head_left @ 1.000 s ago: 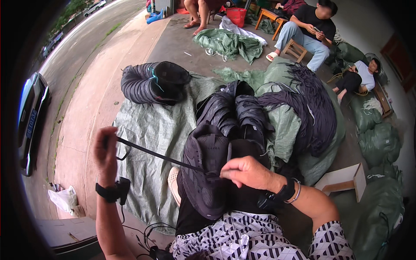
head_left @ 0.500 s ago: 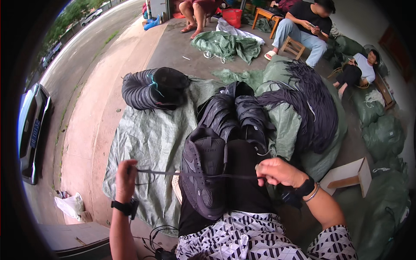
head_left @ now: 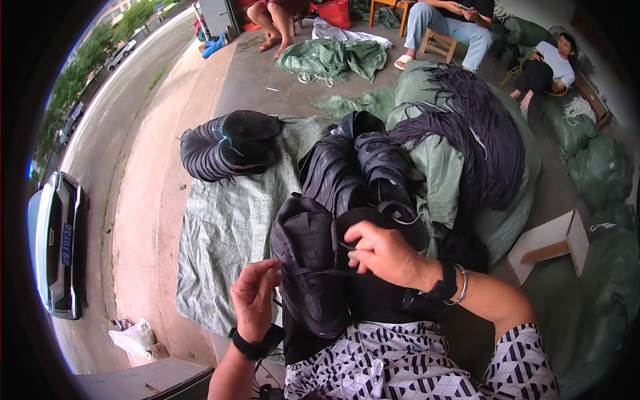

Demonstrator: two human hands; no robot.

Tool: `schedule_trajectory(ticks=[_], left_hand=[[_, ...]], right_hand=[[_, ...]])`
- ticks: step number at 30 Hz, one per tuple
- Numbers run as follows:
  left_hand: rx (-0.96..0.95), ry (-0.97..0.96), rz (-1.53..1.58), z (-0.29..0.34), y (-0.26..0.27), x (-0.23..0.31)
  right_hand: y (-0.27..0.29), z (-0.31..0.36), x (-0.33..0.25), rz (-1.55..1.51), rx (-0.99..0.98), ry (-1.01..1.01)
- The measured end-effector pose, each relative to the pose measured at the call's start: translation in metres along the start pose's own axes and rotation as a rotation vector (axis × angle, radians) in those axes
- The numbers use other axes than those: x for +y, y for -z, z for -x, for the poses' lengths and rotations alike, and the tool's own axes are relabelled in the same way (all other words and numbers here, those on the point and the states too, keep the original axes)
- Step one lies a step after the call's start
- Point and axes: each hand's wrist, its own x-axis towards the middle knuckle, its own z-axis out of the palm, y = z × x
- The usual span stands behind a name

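Note:
A dark grey sneaker lies on my lap with its toe toward me. A dark shoelace crosses it at the lower eyelets. My left hand is beside the shoe's left edge, its thumb and fingers pinched together on one side of the lace. Over the shoe's right side, my right hand is closed on the lace's other side, fingers bent. The exact lace ends are hard to make out.
Nested stacks of dark shoe uppers lie ahead, with another tied stack farther left on a green sheet. A heap of dark laces covers a green sack at the right. A white board piece stands nearby. Several people sit farther back.
Both hands have come closer together: the left moved right and the right moved left and up. The lace, stretched taut between them before, now lies lower over the shoe. The view has shifted slightly.

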Motion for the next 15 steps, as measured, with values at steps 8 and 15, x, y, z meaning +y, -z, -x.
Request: schedule_trajectory(ticks=[8,15], left_hand=[[-0.057,0.051,-0.123,0.018,-0.01,0.008],[-0.095,-0.397,-0.764,0.002,-0.027,0.024]], right_hand=[[-0.011,0.01,0.01,0.375,0.063,0.242],[-0.014,0.003,0.006,0.394,0.11,0.277]])
